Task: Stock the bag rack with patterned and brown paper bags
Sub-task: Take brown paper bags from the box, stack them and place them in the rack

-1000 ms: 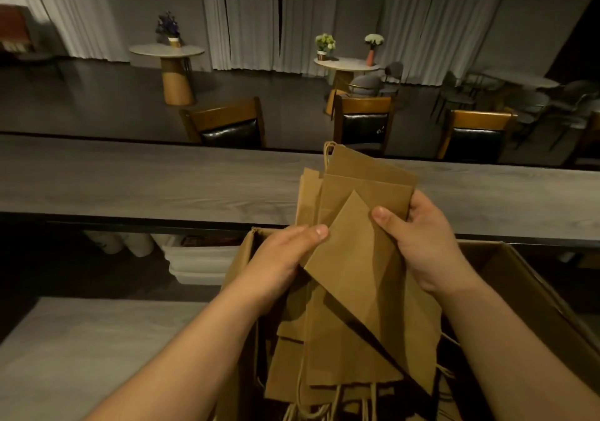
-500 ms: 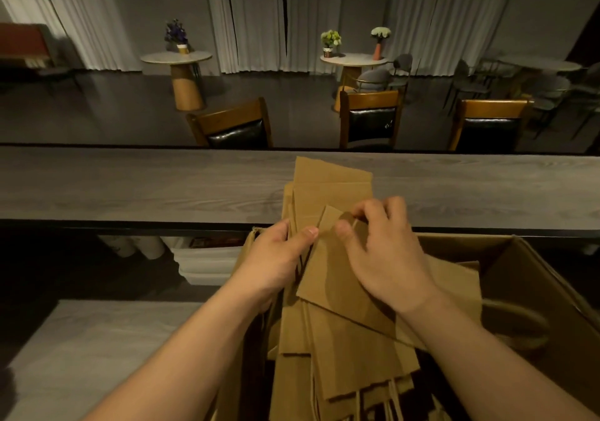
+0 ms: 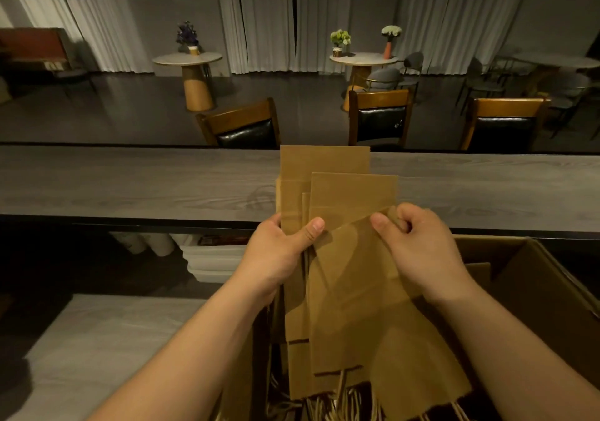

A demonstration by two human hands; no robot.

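Left hand [image 3: 279,252] and right hand [image 3: 418,245], both raised, thumbs clamped on fanned brown paper bags [image 3: 350,291].

a stack of flat brown paper bags [image 3: 344,278] stands nearly upright above an open cardboard box [image 3: 532,278], bottoms up and twisted paper handles [image 3: 341,401] hanging down at the lower end. the bags are fanned slightly apart, the rear ones reaching higher. the front bag tilts right, its top corner folded over.
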